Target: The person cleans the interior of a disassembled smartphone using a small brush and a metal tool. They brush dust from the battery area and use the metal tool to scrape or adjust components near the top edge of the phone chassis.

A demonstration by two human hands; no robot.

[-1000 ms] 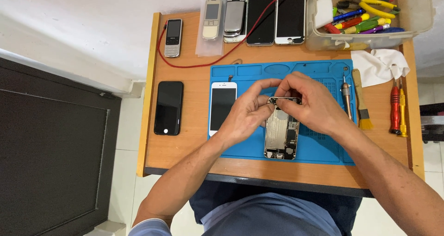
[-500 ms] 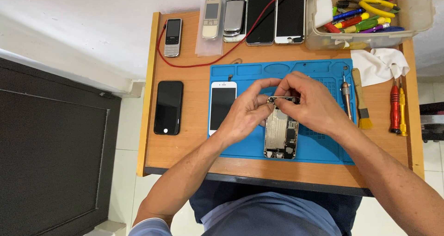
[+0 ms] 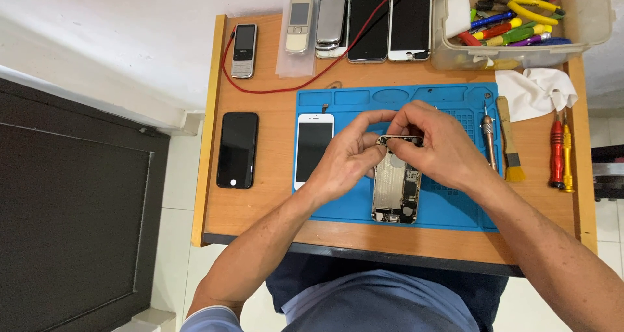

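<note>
While hands (image 3: 396, 146) pinch small part (image 3: 398, 139), opened phone (image 3: 396, 192) lies beneath.

Four phones (image 3: 361, 23) lie in a row at twelve o'clock, a fifth small phone (image 3: 244, 50) at eleven, a black phone (image 3: 237, 149) at nine. One white screen (image 3: 314, 150), one opened phone (image 3: 396, 192) on the mat. Two screwdrivers (image 3: 562, 153) at three, perhaps more.

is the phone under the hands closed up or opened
Opened. The phone body lies on the blue mat with no screen on it, its circuit boards and metal parts bare. Both hands, left hand and right hand, work at its top end.
</note>
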